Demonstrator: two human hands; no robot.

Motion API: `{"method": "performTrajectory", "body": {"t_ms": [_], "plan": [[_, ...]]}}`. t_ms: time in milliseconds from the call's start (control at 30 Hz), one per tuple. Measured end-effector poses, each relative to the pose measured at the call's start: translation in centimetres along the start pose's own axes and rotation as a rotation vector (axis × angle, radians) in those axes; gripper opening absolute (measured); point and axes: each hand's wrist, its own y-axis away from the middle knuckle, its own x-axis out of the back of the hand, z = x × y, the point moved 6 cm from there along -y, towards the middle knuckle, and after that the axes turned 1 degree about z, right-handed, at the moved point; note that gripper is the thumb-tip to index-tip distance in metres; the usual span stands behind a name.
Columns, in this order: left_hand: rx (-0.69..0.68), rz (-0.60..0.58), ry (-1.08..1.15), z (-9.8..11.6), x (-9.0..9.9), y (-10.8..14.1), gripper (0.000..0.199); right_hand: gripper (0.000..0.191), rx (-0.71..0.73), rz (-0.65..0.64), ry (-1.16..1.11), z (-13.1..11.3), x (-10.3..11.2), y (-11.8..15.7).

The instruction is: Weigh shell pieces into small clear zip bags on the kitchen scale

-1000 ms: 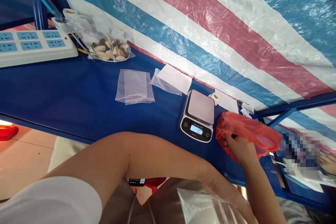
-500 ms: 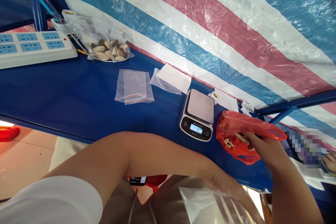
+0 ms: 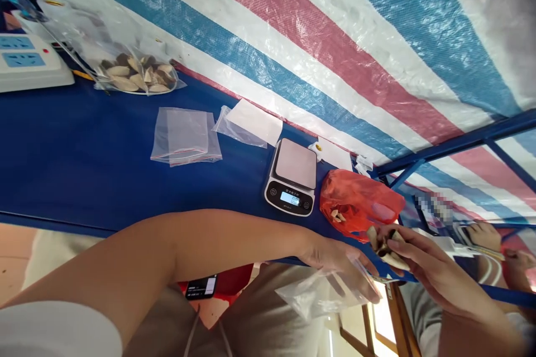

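Several tan, shell-like pieces with dark insides (image 3: 389, 250) are gripped in the fingers of my right hand (image 3: 419, 259), just below the red plastic bag (image 3: 360, 198). A few more pale pieces (image 3: 337, 216) show in that bag's mouth. My left hand (image 3: 341, 265) holds a clear plastic bag (image 3: 312, 293) over my lap, its fingers partly behind or inside the film. The bag's mouth is close to the pieces in my right hand. Left of the red bag stands a white digital kitchen scale (image 3: 292, 175) with a lit display and a bare platform.
Flat zip bags (image 3: 186, 135) and white paper (image 3: 255, 121) lie on the blue table (image 3: 104, 162). At the back left are a clear bag of similar pieces (image 3: 140, 73) and a power strip (image 3: 33, 64). A co-worker's hand (image 3: 483, 236) shows at far right.
My right hand has come out of the red bag with pieces in its fingers. My left hand has lifted the clear bag towards it. The view has swung to the right.
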Motion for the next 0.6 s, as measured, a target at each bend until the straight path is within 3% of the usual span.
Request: {"method": "performTrajectory", "body": {"t_ms": [100, 200, 367, 600], "plan": [[-0.078, 0.033, -0.021, -0.1, 0.4, -0.5, 0.089, 0.033, -0.007, -0.054, -0.053, 0.0, -0.7, 0.9], [-0.153, 0.029, -0.07, -0.1, 0.4, -1.2, 0.071, 0.031, 0.025, -0.082, -0.016, -0.1, -1.2, 1.6], [-0.167, -0.006, -0.064, -0.1, 0.0, -1.5, 0.063, 0.031, 0.051, -0.142, 0.071, -0.5, -2.4, 2.4], [-0.189, -0.035, -0.123, 0.0, -0.1, -1.1, 0.058, 0.036, 0.121, -0.008, 0.127, -1.0, -2.9, 2.4]]}}
